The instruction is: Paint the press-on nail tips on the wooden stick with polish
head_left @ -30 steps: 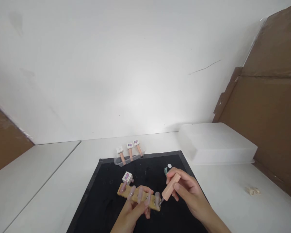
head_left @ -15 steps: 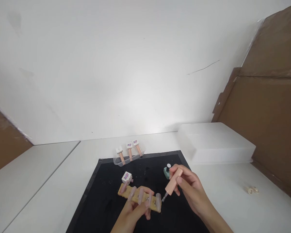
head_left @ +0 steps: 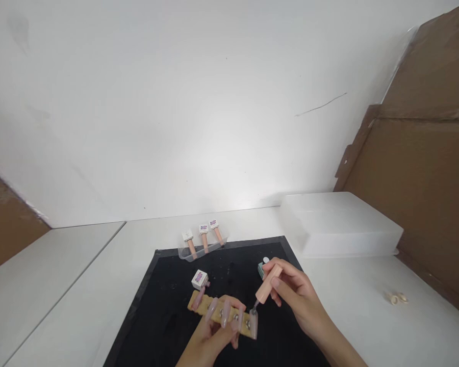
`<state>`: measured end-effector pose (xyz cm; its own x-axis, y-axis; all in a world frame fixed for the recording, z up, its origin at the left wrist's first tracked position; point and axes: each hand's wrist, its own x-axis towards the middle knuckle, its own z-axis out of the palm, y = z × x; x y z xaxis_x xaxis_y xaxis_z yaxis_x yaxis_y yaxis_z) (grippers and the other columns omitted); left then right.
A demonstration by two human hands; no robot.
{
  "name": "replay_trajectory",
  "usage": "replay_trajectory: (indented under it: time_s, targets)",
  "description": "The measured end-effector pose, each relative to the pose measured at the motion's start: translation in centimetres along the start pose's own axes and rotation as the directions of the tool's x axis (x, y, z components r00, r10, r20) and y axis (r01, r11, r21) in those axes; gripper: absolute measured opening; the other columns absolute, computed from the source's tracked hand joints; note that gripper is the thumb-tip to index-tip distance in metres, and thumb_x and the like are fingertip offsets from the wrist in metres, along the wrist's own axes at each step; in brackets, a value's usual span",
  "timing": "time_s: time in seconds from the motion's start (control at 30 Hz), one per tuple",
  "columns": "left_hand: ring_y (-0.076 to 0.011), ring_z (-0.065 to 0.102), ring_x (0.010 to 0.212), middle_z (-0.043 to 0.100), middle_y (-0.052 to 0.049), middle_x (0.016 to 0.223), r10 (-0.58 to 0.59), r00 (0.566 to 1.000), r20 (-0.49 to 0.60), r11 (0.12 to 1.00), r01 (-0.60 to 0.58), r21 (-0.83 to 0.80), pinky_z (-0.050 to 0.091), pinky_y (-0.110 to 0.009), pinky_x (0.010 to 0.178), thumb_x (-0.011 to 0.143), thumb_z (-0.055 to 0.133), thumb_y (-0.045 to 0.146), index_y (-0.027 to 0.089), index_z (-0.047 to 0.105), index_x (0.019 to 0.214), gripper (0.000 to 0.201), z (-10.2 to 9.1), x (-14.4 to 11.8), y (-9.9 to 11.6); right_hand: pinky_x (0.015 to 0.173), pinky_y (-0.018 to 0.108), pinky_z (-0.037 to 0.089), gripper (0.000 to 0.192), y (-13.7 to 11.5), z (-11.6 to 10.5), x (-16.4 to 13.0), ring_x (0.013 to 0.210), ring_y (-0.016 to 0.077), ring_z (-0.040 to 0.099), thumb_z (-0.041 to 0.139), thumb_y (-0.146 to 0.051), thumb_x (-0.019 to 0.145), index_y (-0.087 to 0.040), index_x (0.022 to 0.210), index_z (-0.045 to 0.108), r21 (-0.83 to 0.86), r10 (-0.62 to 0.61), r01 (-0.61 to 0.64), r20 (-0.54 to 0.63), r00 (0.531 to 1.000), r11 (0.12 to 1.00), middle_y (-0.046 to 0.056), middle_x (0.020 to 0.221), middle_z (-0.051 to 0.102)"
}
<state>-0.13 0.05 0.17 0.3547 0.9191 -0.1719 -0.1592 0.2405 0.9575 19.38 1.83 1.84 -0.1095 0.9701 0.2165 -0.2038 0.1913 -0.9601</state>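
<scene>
**Painting a pretend nail on the wooden strip**

My left hand is closed around a long tan wooden strip with clear fake nails stuck on it. I hold it just above the black square mat, and my fingers wrap over its front edge. My right hand pinches a peach plastic polish brush handle between thumb and fingers. The handle leans down toward 7 o'clock, and its little brush tip touches the fake nail at the right end of the strip.

At 12 o'clock from my right hand, just behind the handle, sits a small mint green bottle. At 11 o'clock from my left hand a small white cube bottle stands on the mat. Farther that way, at the mat's far edge, a clear plastic tray holds three more peach bottles with white tops. At 2 o'clock a big white plastic box rests on the white table.
</scene>
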Motion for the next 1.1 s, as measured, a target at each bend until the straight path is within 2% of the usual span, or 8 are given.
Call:
replay_trajectory:
  time_s: [0.1,0.17,0.33,0.43,0.63,0.8,0.87,1.1]
  targets:
    - [-0.0110,0.043,0.058,0.050,0.002,0.066,-0.007,1.000,-0.013,1.000,0.007,0.022,0.037,-0.028,0.063,0.067,0.066,0.049,0.019,0.065,0.086,0.036,0.1,-0.3,0.1,0.045,0.023,0.036,0.022,0.1,0.0,0.1,0.051,0.0115,0.044,0.058,-0.039,0.083,-0.021,0.094,0.064,0.022,-0.002,0.004,-0.060,0.998,1.000,0.000,0.068,0.054]
    - [-0.0113,0.044,0.058,0.051,0.002,0.066,-0.006,1.000,-0.013,1.000,0.007,0.024,0.037,-0.028,0.063,0.067,0.066,0.050,0.019,0.065,0.086,0.036,0.0,-0.1,-0.1,0.044,0.023,0.035,0.023,0.1,0.0,0.1,0.051,0.0115,0.043,0.059,-0.041,0.082,-0.021,0.093,0.064,0.053,-0.003,0.006,-0.056,0.998,0.999,0.000,0.068,0.053]
    - [-0.0111,0.044,0.055,0.053,0.001,0.064,0.041,0.999,0.019,0.999,-0.042,0.026,0.036,-0.028,0.058,0.069,0.066,0.046,0.018,0.063,0.086,0.033,-0.2,0.7,-0.8,0.048,0.023,0.037,0.020,-0.1,-0.1,-0.3,0.055,0.0113,0.046,0.062,-0.038,0.081,-0.022,0.092,0.066,0.061,-0.006,-0.001,0.115,0.993,0.998,0.001,0.071,0.054]
    - [-0.0109,0.044,0.055,0.052,0.002,0.064,0.040,0.999,0.013,0.999,-0.041,0.032,0.037,-0.028,0.058,0.069,0.066,0.045,0.018,0.063,0.087,0.033,-0.1,0.8,-0.6,0.050,0.023,0.038,0.018,-0.3,0.0,-0.5,0.058,0.0117,0.046,0.061,-0.036,0.083,-0.021,0.091,0.066,0.024,-0.008,0.004,0.159,0.987,1.000,0.001,0.074,0.053]
    - [-0.0116,0.045,0.060,0.054,0.000,0.072,-0.017,1.000,-0.004,0.998,0.017,0.066,0.039,-0.028,0.064,0.068,0.065,0.050,0.020,0.065,0.088,0.036,0.2,0.1,0.0,0.050,0.024,0.038,0.019,-0.2,-0.2,-0.2,0.056,0.0115,0.045,0.058,-0.037,0.084,-0.021,0.093,0.065,-0.067,0.014,-0.010,0.065,0.998,0.998,0.001,0.073,0.052]
    - [-0.0112,0.044,0.058,0.052,0.001,0.070,0.018,1.000,-0.002,0.998,-0.018,0.060,0.038,-0.028,0.060,0.067,0.066,0.049,0.020,0.065,0.086,0.035,0.1,0.3,-0.7,0.046,0.024,0.037,0.022,0.2,-0.3,0.2,0.052,0.0120,0.045,0.058,-0.040,0.083,-0.021,0.092,0.063,-0.079,0.014,-0.019,-0.063,0.998,0.997,0.000,0.068,0.052]
    - [-0.0108,0.044,0.058,0.052,0.001,0.072,0.029,1.000,0.002,0.997,-0.029,0.075,0.037,-0.027,0.060,0.067,0.066,0.050,0.020,0.065,0.086,0.035,0.0,0.4,-0.8,0.046,0.024,0.037,0.022,0.0,-0.3,0.1,0.052,0.0123,0.046,0.058,-0.041,0.083,-0.021,0.091,0.063,-0.065,0.011,-0.016,-0.075,0.997,0.998,0.000,0.069,0.053]
    - [-0.0123,0.046,0.063,0.054,0.000,0.079,-0.016,1.000,0.019,0.984,0.012,0.180,0.039,-0.028,0.065,0.072,0.059,0.052,0.022,0.062,0.092,0.037,0.1,0.2,-0.1,0.054,0.025,0.040,0.018,-0.7,-0.3,-0.5,0.061,0.0135,0.049,0.060,-0.035,0.082,-0.021,0.090,0.065,-0.047,0.000,0.006,0.141,0.990,0.999,0.001,0.073,0.055]
